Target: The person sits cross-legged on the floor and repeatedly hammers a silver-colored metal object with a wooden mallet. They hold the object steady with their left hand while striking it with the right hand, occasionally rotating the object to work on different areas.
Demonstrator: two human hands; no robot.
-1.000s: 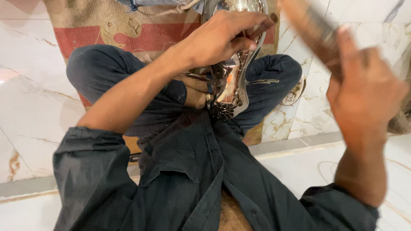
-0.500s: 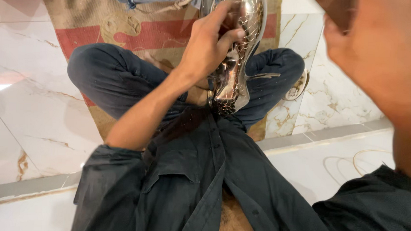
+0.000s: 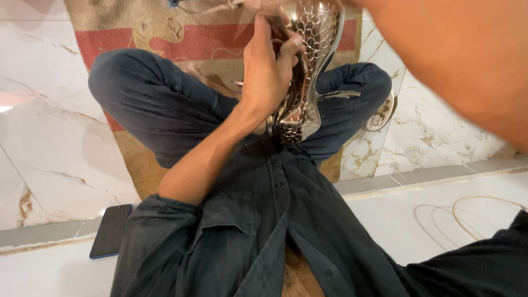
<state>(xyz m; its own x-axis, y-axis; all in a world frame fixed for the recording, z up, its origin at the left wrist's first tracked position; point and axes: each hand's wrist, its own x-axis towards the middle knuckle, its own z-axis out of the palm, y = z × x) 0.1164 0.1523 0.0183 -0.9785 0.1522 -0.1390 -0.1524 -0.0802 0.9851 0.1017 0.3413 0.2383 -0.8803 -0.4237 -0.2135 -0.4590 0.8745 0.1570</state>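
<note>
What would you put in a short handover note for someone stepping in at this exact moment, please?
Left hand: gripping the shiny metal vessel with a scale-like pattern, holding it upright between the crossed legs.
Right hand: not visible as a hand; only the raised right forearm shows, blurred and close to the camera, so whether it holds anything cannot be told.
Surroundings: the person sits cross-legged on a tan and red mat on a marble floor. A dark phone lies on the floor to the left, and a thin wire loop to the right.
Done or left: the frame does not show how far the work on the vessel has come.
</note>
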